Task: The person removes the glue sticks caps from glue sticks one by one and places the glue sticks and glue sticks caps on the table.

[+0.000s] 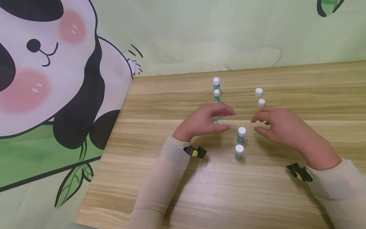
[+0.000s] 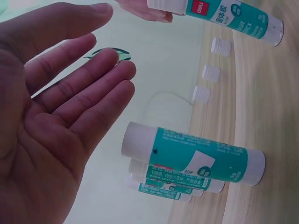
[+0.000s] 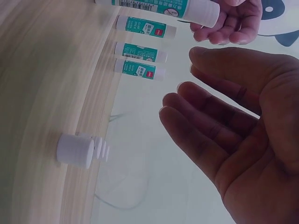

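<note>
My left hand [image 1: 204, 121] hovers over the table, holding nothing, its fingers loosely extended and apart from the thumb. My right hand [image 1: 281, 127] faces it across a gap, also holding nothing, fingers slightly bent. Two teal-labelled glue sticks with white tops, one [image 1: 241, 135] behind the other [image 1: 239, 152], stand upright between and just in front of the hands. Beyond the left hand runs a row of similar upright glue sticks [image 1: 216, 83], partly hidden by that hand. Near the right fingertips stand small white caps [image 1: 258, 92]; the left wrist view shows three such caps [image 2: 221, 47].
The wood-grain table [image 1: 137, 165] ends at the back against a pale green cloth backdrop [image 1: 200, 35] with a printed panda [image 1: 114, 60] on the left. Small black devices [image 1: 195, 152] are strapped at both wrists over light sleeves.
</note>
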Motion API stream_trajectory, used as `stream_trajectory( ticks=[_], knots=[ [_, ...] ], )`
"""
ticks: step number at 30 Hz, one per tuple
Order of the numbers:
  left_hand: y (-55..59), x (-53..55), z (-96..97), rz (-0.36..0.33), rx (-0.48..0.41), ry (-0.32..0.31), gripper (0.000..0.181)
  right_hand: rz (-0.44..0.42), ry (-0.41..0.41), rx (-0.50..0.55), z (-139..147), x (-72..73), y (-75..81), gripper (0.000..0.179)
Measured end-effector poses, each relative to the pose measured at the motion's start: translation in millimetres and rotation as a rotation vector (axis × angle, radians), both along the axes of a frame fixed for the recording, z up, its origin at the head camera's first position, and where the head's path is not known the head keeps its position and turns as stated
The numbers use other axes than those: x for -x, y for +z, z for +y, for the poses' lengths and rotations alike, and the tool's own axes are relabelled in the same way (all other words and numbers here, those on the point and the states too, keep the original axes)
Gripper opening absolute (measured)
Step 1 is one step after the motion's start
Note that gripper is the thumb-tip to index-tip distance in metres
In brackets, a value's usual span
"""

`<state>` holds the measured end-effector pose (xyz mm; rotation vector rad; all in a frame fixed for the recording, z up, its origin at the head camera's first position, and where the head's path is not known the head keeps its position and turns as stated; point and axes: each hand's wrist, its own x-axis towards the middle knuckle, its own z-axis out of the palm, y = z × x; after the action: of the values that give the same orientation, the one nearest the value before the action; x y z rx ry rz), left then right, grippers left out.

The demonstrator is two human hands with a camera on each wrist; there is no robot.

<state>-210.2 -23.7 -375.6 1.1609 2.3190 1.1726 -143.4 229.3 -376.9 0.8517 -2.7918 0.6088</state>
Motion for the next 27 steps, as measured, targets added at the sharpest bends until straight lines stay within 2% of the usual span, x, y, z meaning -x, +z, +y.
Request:
stream_trajectory(
  ticks=[6, 13, 27],
  knots=[
    [0.6, -1.2, 1.4, -0.003, 0.005, 0.005, 0.038, 0.017, 0.007, 0.019, -2.0, -0.6, -0.4, 0.019],
    [1.1, -2.2, 2.9, -0.018, 0.015, 0.009, 0.039, -0.031, -0.005, 0.017, -2.7, -1.4, -0.7, 0.021],
    [2.2, -4.8, 5.5, -0.022, 0.041, -0.014, 0.040, -0.048, -0.003, 0.017, -5.5, -3.8, 2.4, 0.024]
  ],
)
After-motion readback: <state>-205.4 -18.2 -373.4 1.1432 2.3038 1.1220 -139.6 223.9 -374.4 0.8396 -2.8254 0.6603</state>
